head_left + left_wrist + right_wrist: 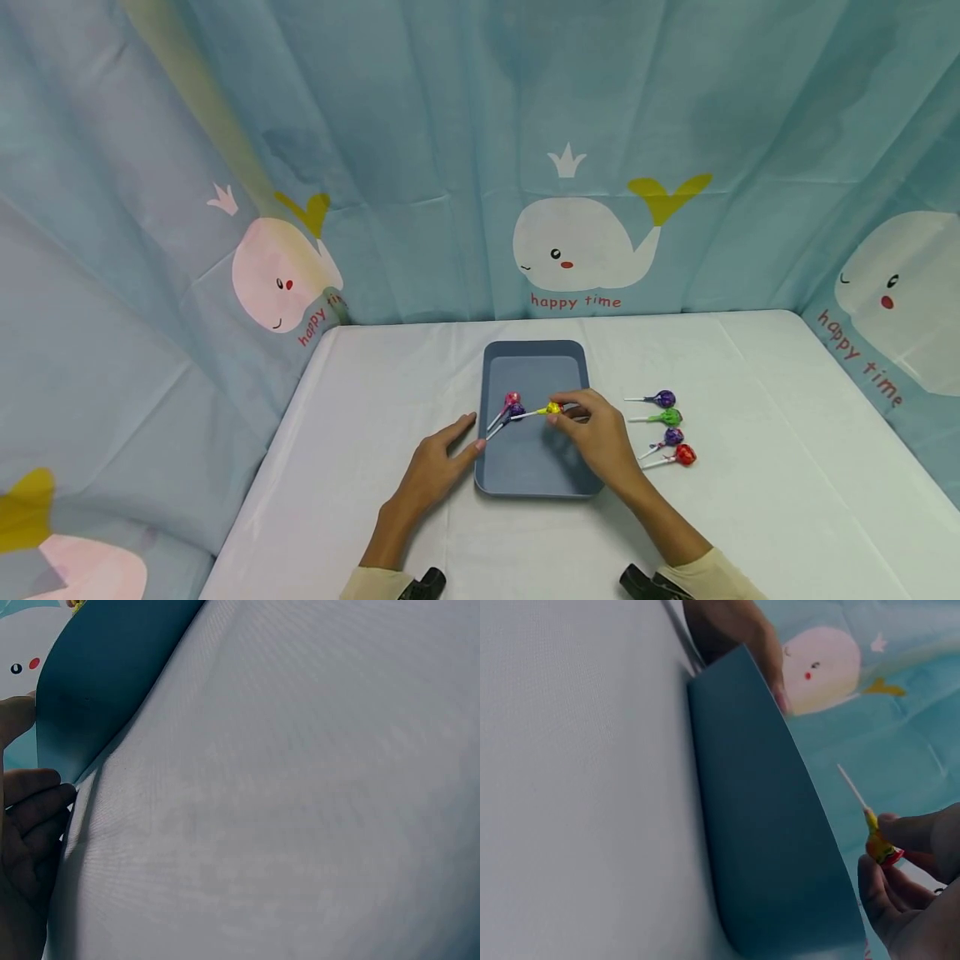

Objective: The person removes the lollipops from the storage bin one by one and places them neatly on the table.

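My right hand (600, 433) pinches a yellow lollipop (554, 408) by its wrapped head, above the blue-grey tray (540, 475). In the right wrist view the yellow lollipop (880, 846) sits between thumb and fingers, its white stick pointing up and away. My left hand (437, 467) rests against the tray's left side, thumb at the rim and fingers extended. Beside the wall of the tray (105, 682), the left hand's fingers (37, 806) show in the left wrist view. A pink lollipop (513, 398) and a purple lollipop (517, 411) lie in the tray, sticks toward its left edge.
Right of the tray, several lollipops lie in a column on the white tablecloth (780, 467): dark purple (664, 399), green (670, 417), purple-blue (673, 437) and red (685, 454). Behind the table hangs a blue curtain (450, 167) printed with whales.
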`<act>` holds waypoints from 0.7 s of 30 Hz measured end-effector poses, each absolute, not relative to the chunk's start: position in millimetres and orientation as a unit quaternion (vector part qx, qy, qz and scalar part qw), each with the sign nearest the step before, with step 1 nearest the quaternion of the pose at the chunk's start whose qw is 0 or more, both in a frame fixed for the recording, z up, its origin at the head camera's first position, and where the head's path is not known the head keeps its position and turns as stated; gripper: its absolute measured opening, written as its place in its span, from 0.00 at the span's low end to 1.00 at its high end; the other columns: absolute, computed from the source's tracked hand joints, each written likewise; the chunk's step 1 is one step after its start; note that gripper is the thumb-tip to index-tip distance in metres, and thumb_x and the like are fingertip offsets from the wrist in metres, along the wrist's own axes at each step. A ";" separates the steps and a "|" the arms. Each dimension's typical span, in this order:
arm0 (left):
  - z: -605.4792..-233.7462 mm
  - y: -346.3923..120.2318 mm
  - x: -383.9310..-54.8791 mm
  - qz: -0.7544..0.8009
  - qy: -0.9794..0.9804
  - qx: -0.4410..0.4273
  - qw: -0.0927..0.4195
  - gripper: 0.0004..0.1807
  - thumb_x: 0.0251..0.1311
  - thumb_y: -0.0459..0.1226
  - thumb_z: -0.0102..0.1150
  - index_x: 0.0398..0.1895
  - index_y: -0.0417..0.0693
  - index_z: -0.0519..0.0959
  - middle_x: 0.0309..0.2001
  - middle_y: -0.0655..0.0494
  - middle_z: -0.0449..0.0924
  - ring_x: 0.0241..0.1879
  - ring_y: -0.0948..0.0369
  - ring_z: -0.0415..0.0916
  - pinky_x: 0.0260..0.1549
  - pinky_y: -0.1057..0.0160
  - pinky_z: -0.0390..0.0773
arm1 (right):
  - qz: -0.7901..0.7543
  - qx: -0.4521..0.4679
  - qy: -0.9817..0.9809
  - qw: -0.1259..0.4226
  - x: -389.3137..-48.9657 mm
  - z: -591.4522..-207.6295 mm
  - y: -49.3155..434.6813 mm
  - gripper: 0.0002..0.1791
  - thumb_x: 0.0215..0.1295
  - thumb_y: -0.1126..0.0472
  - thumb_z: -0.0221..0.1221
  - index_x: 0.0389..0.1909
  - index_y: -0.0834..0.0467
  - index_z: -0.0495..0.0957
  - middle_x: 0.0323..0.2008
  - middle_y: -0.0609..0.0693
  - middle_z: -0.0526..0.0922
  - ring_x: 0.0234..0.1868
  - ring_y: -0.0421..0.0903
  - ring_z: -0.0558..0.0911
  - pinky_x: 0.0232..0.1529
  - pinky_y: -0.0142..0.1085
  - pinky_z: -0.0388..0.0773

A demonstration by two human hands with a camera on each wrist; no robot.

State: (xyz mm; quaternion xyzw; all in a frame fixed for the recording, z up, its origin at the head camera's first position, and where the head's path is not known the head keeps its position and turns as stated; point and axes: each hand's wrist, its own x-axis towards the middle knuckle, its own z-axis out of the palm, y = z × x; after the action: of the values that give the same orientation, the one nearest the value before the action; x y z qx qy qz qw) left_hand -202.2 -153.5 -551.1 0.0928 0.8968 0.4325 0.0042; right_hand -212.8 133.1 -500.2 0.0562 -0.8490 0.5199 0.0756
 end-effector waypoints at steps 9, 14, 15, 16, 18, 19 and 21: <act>-551.6 -154.0 -202.4 0.432 0.897 0.096 0.002 0.38 0.70 0.62 0.62 0.78 0.57 0.73 0.75 0.54 0.73 0.76 0.48 0.69 0.75 0.41 0.68 | 0.528 0.030 -0.845 0.083 -212.1 -500.0 153.3 0.20 0.65 0.59 0.74 0.57 0.59 0.87 0.49 0.51 0.87 0.46 0.47 0.87 0.46 0.25 0.83; -551.4 -154.2 -202.2 0.436 0.895 0.095 0.003 0.38 0.70 0.62 0.62 0.78 0.57 0.73 0.75 0.54 0.73 0.76 0.48 0.68 0.75 0.41 0.68 | 0.528 0.024 -0.844 0.089 -211.5 -499.5 164.4 0.20 0.68 0.60 0.73 0.59 0.61 0.86 0.51 0.54 0.87 0.49 0.50 0.87 0.47 0.20 0.81; -551.4 -154.3 -202.1 0.438 0.894 0.094 0.004 0.38 0.70 0.62 0.62 0.78 0.57 0.73 0.75 0.53 0.73 0.76 0.48 0.68 0.75 0.41 0.68 | 0.527 0.022 -0.845 0.092 -211.6 -499.6 166.7 0.20 0.68 0.60 0.73 0.59 0.61 0.86 0.52 0.54 0.87 0.49 0.51 0.87 0.47 0.20 0.81; -551.4 -154.4 -201.9 0.440 0.893 0.094 0.005 0.38 0.70 0.62 0.62 0.78 0.57 0.73 0.76 0.53 0.73 0.77 0.48 0.68 0.75 0.41 0.67 | 0.524 0.021 -0.846 0.093 -211.7 -499.9 169.0 0.20 0.68 0.60 0.72 0.59 0.61 0.85 0.52 0.55 0.86 0.49 0.52 0.87 0.46 0.19 0.81; -551.4 -154.6 -201.8 0.442 0.892 0.094 0.006 0.38 0.71 0.62 0.61 0.78 0.57 0.73 0.76 0.53 0.72 0.77 0.48 0.68 0.76 0.41 0.67 | 0.521 0.018 -0.848 0.095 -211.9 -500.1 173.7 0.20 0.69 0.60 0.72 0.60 0.61 0.85 0.53 0.56 0.86 0.50 0.53 0.87 0.46 0.19 0.81; -551.5 -154.7 -201.8 0.443 0.891 0.095 0.006 0.38 0.71 0.62 0.61 0.78 0.57 0.73 0.76 0.53 0.72 0.77 0.48 0.67 0.76 0.41 0.67 | 0.520 0.014 -0.849 0.095 -211.8 -500.2 175.9 0.21 0.69 0.60 0.72 0.60 0.61 0.85 0.54 0.56 0.86 0.50 0.53 0.87 0.46 0.19 0.81; -551.5 -154.7 -201.9 0.444 0.891 0.095 0.006 0.38 0.71 0.62 0.61 0.78 0.58 0.73 0.76 0.53 0.72 0.77 0.48 0.67 0.76 0.41 0.67 | 0.522 0.007 -0.848 0.090 -211.6 -500.0 180.5 0.21 0.70 0.60 0.71 0.61 0.61 0.85 0.54 0.57 0.86 0.51 0.54 0.87 0.45 0.20 0.82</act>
State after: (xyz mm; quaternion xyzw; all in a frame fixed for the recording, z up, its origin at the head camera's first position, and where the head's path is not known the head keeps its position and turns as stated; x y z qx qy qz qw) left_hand -201.9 -154.7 -551.5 0.0954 0.8910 0.4438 0.0062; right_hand -211.6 180.5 -500.0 0.0071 -0.8483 0.5218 0.0904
